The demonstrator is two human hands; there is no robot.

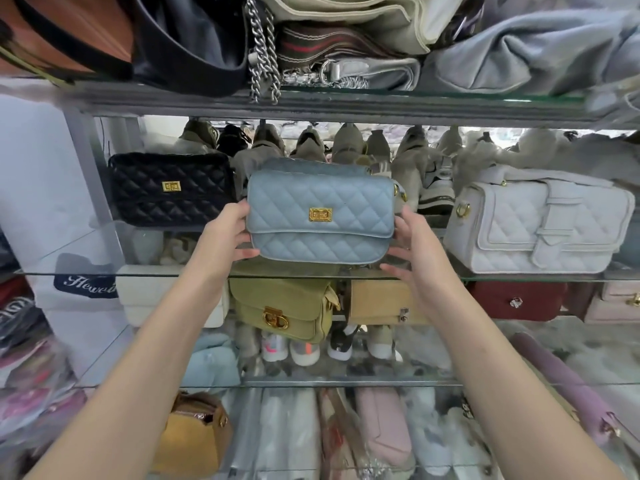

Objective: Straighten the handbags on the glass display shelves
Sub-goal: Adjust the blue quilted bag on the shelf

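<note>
A light blue quilted handbag [320, 216] with a gold clasp stands upright at the middle of a glass shelf [519, 279]. My left hand [227, 233] grips its left end and my right hand [412, 251] cups its lower right corner. To its left stands a black quilted handbag [171, 188] with a gold clasp. To its right sits a white quilted handbag [540, 220], slightly tilted. Behind the blue bag, a second blue bag's top edge shows.
The shelf above holds dark, beige and grey bags with a chain strap [263, 53] hanging over its edge. The shelf below carries an olive bag [284, 306], a tan bag [381, 301], a white bag and a dark red one [516, 299]. A mirrored back reflects the bags.
</note>
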